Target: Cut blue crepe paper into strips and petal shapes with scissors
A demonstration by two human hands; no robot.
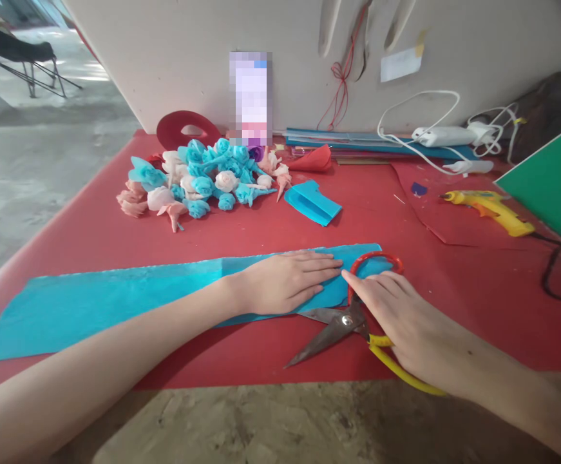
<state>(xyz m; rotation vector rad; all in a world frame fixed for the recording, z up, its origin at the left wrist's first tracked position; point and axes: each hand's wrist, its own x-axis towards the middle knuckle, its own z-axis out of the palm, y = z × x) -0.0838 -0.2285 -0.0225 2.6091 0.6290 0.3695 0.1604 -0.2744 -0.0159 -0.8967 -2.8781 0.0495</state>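
A long strip of blue paper stretches across the red table, running from the left edge to near the middle. My left hand rests flat on it toward its right end, fingers straight and close together. A pair of scissors with one red and one yellow handle is in my right hand, which is closed around the handles; most fingertips are hidden. Their blades are spread apart and point left. One blade lies at the paper's lower edge, partly under or beside it; I cannot tell which.
Behind the strip lies a pile of blue, white and pink paper flowers. Folded blue paper is beside it. A yellow glue gun, white power cables and a green board are to the right. A red tape-like ring stands behind.
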